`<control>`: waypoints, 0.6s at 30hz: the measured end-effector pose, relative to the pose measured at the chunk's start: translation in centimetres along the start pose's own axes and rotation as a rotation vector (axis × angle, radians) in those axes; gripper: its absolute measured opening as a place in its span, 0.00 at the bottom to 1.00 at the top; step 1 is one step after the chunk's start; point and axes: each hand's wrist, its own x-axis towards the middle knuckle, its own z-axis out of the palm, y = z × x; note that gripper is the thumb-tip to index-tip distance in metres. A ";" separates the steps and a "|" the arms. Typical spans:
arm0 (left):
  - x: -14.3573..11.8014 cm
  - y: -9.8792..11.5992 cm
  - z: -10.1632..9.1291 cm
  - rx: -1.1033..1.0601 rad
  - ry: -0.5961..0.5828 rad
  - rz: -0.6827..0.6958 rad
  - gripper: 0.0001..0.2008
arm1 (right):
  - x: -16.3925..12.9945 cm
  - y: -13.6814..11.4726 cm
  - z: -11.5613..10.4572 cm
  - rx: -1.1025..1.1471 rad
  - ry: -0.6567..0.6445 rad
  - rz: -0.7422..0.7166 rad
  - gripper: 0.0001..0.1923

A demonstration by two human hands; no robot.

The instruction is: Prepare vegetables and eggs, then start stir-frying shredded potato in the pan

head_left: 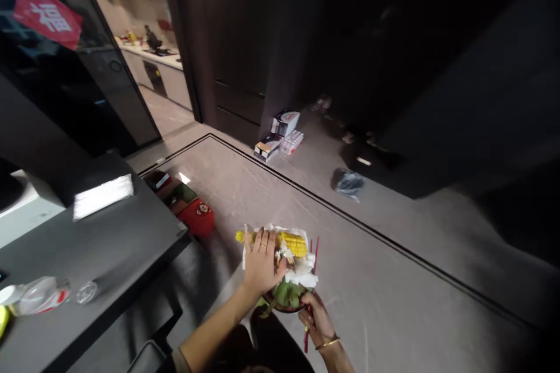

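Observation:
My left hand lies over a yellow corn cob, its fingers bent across it and the thumb against crumpled white tissues. Corn and tissues are heaped on a round dish, whose dark rim shows only at the near side. Green husk leaves poke out beneath the tissues. At the dish's right edge, my right hand grips the rim and also has red chopsticks in it, pointing up past the dish. Most of the dish is hidden by what it carries.
To the left stands a dark table with a clear plastic bottle and a white tissue pack. A chair is beside it. A red bag, boxes and a grey plastic bag sit on the floor. A doorway shows a kitchen counter.

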 end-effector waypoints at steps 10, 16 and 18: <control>23.9 -15.0 3.9 0.131 0.052 -0.327 0.28 | 26.9 -13.8 16.1 -0.255 -0.202 0.242 0.14; 38.3 -26.4 6.8 0.151 0.080 -0.335 0.28 | 42.1 -18.4 25.5 -0.458 -0.366 0.017 0.13; 43.5 -29.7 7.0 0.145 0.074 -0.318 0.29 | 46.5 -20.7 28.8 -0.513 -0.403 -0.118 0.11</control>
